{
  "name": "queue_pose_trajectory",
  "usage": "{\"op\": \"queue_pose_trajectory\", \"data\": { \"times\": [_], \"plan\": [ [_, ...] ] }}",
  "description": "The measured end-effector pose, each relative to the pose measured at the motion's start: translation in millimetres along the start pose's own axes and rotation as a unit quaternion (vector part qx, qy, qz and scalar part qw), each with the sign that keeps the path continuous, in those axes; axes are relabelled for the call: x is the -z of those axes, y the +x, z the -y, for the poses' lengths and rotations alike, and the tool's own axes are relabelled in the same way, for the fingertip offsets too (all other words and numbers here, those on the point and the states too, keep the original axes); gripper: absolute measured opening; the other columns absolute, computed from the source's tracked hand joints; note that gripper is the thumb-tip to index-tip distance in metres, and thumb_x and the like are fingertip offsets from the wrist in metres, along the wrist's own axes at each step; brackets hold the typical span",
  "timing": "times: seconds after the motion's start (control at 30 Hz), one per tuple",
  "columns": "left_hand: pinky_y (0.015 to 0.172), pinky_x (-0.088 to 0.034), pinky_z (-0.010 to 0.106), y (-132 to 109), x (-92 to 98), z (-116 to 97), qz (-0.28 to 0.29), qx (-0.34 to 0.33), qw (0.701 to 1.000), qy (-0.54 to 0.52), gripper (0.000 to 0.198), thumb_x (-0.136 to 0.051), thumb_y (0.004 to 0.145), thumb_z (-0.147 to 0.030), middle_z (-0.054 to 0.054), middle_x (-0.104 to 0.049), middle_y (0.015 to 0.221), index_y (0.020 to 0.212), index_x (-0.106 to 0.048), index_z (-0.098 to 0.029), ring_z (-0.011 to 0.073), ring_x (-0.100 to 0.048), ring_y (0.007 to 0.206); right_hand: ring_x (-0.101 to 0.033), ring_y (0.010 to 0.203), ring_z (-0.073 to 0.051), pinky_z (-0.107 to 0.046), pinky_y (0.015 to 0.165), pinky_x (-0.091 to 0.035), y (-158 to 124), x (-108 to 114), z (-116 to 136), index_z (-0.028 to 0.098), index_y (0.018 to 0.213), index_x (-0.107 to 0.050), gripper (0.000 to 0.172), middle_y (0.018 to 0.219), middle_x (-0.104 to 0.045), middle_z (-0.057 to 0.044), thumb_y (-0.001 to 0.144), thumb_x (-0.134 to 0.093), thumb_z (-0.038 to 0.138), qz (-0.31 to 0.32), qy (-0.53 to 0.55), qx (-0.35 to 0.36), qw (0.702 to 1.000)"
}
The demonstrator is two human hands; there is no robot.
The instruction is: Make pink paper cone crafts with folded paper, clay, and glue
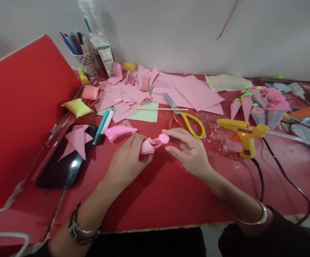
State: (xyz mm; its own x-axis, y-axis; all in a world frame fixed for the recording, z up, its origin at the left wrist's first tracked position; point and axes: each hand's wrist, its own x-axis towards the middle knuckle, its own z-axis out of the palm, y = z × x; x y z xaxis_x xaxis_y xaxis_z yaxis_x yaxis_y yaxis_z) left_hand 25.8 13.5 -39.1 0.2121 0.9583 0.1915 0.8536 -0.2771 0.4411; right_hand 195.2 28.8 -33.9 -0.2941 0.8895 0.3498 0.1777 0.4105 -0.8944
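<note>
Well in from the near edge of the red surface (149, 203), the left hand (126, 155) is clamping a pink paper roll (147, 146) above the middle. The right hand (191, 150) is keeping thumb and forefinger apart around the pink ball (163, 138) at the roll's end, the forefinger seemingly touching it. Toward the left edge, a phone (60, 175) is lying under pink paper pieces (76, 141). Toward the right edge, a yellow glue gun (247, 141) is resting; farther back, scissors (175, 108) are lying open. Pink sheets (192, 91) are lining the far edge.
</note>
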Motion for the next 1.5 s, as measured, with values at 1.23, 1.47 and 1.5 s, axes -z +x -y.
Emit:
{"op": "queue_pose_trajectory", "data": {
  "times": [1.23, 1.47, 1.5],
  "plan": [
    [0.086, -0.041, 0.037, -14.1, 63.9, 57.0, -0.092, -0.013, 0.993, 0.069, 0.037, -0.028, 0.078, -0.013, 0.009, -0.058, 0.102, 0.106, -0.052, -0.015, 0.0213, -0.051, 0.098, -0.05, 0.107, -0.017, -0.034, 0.089, -0.041, 2.0, -4.7, -17.0, 0.021, 0.114, -0.047, 0.041, 0.111, -0.056, -0.007, 0.073, -0.046, 0.022, 0.001, 0.017, -0.171, 0.985],
    [0.078, -0.043, 0.045, -28.9, 79.9, 69.1, -0.035, 0.254, 0.956, 0.141, 0.051, -0.043, 0.077, -0.041, 0.017, -0.052, 0.111, 0.118, -0.04, -0.01, 0.0348, -0.049, 0.102, -0.049, 0.109, -0.019, -0.036, 0.087, -0.043, 0.8, -4.8, -20.3, 0.024, 0.113, -0.048, 0.039, 0.114, -0.055, -0.007, 0.074, -0.047, 0.02, 0.005, -0.01, -0.14, 0.99],
    [0.079, -0.042, 0.045, -29.0, 77.1, 70.3, -0.014, 0.26, 0.954, 0.147, 0.055, -0.043, 0.077, -0.041, 0.019, -0.05, 0.114, 0.121, -0.037, -0.008, 0.0355, -0.048, 0.103, -0.049, 0.108, -0.018, -0.036, 0.088, -0.042, 0.8, -4.4, -20.5, 0.024, 0.112, -0.049, 0.039, 0.113, -0.055, -0.007, 0.074, -0.047, 0.02, 0.006, -0.019, -0.13, 0.991]
  ]
}}
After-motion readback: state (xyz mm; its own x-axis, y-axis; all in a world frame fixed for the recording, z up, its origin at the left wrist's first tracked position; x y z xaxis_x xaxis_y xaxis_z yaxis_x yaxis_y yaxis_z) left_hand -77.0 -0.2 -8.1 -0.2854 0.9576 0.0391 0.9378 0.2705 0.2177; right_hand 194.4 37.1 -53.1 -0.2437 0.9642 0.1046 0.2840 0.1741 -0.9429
